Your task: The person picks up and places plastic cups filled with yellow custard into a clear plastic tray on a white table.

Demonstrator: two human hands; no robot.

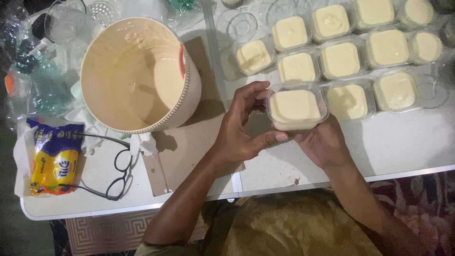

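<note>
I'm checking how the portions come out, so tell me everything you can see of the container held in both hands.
The held container is a small, clear, thin-looking plastic tub, squarish with rounded corners, filled nearly to the rim with smooth pale-yellow cream. It has no lid and is held roughly level above the white table, just in front of the rows of filled tubs. The left hand grips its near-left side; the right hand supports it from beneath.

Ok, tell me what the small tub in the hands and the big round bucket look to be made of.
Small tub: clear thin plastic, glossy; the pale yellow cream shows through its walls. Big bucket: seemingly opaque cream-coloured plastic, smooth inside, ribbed rim, with batter smears. Both hands, left and right, hold the tub.
</note>
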